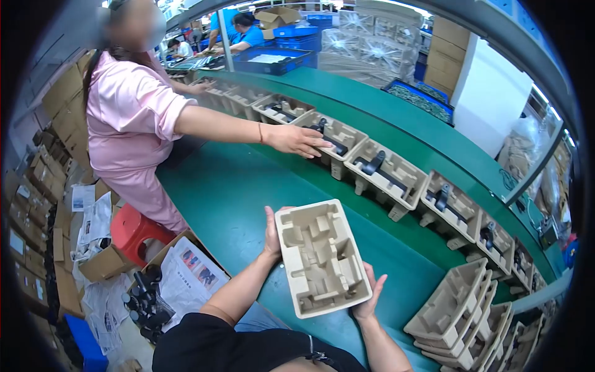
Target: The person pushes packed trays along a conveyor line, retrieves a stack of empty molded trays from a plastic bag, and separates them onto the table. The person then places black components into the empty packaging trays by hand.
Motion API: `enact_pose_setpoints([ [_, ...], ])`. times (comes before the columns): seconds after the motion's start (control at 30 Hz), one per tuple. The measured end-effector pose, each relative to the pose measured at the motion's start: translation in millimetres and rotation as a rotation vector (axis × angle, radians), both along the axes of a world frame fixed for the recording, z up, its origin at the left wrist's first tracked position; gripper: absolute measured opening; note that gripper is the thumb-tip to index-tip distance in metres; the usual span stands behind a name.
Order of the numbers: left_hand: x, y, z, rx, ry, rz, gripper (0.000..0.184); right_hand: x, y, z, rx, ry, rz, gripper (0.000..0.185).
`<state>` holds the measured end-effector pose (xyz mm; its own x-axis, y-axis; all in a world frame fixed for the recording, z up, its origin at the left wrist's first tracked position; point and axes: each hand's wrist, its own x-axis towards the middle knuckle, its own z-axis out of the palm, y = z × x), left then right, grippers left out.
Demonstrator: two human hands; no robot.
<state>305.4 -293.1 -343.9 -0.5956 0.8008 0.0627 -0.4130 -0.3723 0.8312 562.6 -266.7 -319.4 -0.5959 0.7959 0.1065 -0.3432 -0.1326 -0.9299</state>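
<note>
In front of my body I hold a beige molded pulp tray (317,268), tilted so that its stepped compartments face me with nothing in them. My left hand (271,234) grips the tray's upper left edge, fingers mostly behind it. At the lower right edge, my right hand (370,296) has its thumb out to the side and its fingers partly hidden under the tray. Beyond it, similar trays with black parts form a row; one such tray (378,175) is close by. A co-worker's hand (296,140) reaches over another tray in that row.
A green work surface (217,186) lies beneath the tray. Nested pulp trays (447,304) are stacked at the right. The co-worker in pink (133,111) stands at the left, near a red stool (137,230). An open carton with black parts (149,304) is at lower left.
</note>
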Motion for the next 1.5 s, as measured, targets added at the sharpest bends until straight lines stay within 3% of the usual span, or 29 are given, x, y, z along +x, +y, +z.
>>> enact_pose_setpoints([
  [0.3, -9.1, 1.8, 5.9, -0.102, 0.053, 0.046, 0.077, -6.5, 6.8, -4.5, -0.075, -0.022, -0.011, 0.080],
  [0.43, -14.9, 2.6, -2.2, -0.101, -0.054, -0.008, 0.075, -1.7, 10.7, -15.4, -0.122, -0.012, 0.034, 0.076],
  [0.8, -20.9, 11.8, -20.5, 0.024, -0.068, -0.145, 0.070, 4.6, 23.2, -19.3, -0.009, -0.029, 0.071, 0.073],
  [0.9, -28.0, 10.3, -28.4, 0.171, -0.253, -0.243, 0.068, 1.0, 22.2, -22.5, -0.016, -0.030, 0.114, 0.072],
  [0.97, -13.7, 7.7, -3.3, -0.089, -0.103, -0.061, 0.066, -4.1, 23.5, -41.0, -0.071, -0.026, 0.013, 0.071],
  [1.13, -20.7, 11.9, -13.3, -0.147, 0.004, 0.018, 0.064, -11.1, 16.7, -20.7, -0.151, 0.003, 0.026, 0.069],
  [1.37, -25.4, 17.1, -28.0, -0.185, 0.195, 0.095, 0.062, -17.7, 11.1, -16.7, -0.043, 0.006, -0.054, 0.063],
  [1.43, -28.6, 14.3, -31.2, -0.374, 0.537, 0.058, 0.045, -21.3, 5.1, -11.5, -0.052, 0.028, -0.047, 0.062],
  [1.5, -26.9, 13.2, -27.2, -0.333, 0.625, 0.127, 0.041, -24.8, -0.7, -6.4, -0.066, 0.054, -0.078, 0.060],
])
